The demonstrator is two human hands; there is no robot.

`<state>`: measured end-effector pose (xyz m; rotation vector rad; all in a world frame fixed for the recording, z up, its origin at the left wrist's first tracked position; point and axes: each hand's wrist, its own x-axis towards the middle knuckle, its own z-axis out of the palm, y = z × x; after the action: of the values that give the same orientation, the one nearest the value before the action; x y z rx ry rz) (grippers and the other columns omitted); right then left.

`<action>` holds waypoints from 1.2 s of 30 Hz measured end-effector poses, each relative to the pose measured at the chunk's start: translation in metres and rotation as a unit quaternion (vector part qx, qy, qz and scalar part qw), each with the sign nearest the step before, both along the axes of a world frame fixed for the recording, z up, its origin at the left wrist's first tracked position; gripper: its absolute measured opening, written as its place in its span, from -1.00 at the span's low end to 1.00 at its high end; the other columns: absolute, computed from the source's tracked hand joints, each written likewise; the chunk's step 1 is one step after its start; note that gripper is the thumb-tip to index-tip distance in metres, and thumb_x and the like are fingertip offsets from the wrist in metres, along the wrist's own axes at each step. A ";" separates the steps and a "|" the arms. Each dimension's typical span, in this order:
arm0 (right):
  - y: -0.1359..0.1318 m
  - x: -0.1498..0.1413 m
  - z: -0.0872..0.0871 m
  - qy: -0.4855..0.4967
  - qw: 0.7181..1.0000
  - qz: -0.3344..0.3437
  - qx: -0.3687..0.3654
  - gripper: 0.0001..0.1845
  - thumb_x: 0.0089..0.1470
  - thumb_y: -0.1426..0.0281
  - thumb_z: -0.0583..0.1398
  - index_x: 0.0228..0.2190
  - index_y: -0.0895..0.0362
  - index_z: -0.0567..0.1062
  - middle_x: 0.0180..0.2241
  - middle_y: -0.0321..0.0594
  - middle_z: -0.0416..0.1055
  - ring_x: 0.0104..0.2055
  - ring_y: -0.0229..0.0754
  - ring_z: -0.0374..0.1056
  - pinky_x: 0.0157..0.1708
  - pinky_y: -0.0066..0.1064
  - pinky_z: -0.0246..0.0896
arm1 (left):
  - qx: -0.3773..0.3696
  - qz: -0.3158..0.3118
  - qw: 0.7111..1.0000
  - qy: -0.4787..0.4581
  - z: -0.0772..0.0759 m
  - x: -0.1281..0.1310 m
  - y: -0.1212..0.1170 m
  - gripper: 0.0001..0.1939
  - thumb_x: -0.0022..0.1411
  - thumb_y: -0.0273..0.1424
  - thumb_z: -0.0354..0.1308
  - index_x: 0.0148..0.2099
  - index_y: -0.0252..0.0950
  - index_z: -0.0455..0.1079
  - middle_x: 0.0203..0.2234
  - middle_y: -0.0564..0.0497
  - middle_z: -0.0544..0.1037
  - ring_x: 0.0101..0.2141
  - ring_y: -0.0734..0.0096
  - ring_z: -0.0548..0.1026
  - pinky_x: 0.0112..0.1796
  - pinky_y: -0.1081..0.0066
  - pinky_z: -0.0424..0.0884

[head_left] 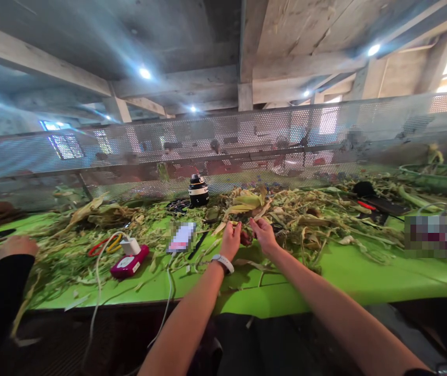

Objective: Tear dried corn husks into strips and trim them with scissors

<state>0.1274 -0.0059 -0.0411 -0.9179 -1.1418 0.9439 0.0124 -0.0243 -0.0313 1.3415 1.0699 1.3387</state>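
My left hand [231, 241], with a pale band on its wrist, is over the front of the green table with its fingers closed. Close by on the right, my right hand [263, 235] has thumb and forefinger pinched together. A small reddish-brown piece [246, 239] sits between the two hands, against the left fingers; its kind is too small to tell. Whatever thin strip the right fingertips pinch does not show clearly. Right behind the hands rises a heap of dry corn husks [249, 202], yellow-green and tan.
A phone [183, 237] on a cable and a magenta power block [130, 262] with a white charger [130, 245] lie to the left. Behind stands a black bottle [199, 191]. A co-worker's hand [16, 247] is at far left. A mesh screen [141, 143] runs along the back.
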 end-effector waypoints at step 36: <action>-0.006 0.016 0.013 -0.085 0.995 0.058 0.006 -0.60 -0.08 0.00 0.19 -0.51 0.09 0.48 -0.41 -0.12 0.48 -0.27 -0.08 0.36 -0.27 -0.29 0.25 | -0.129 -0.052 0.973 -0.183 0.010 -0.017 -0.001 -0.98 0.13 -0.42 0.14 -0.34 -0.26 0.37 -0.54 0.03 0.55 -0.47 0.42 0.52 -0.44 0.47 0.39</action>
<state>0.1431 -0.0119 -0.0278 -0.9434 -1.3562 0.9653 -0.0049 -0.0253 -0.0216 0.9039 0.8726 1.2587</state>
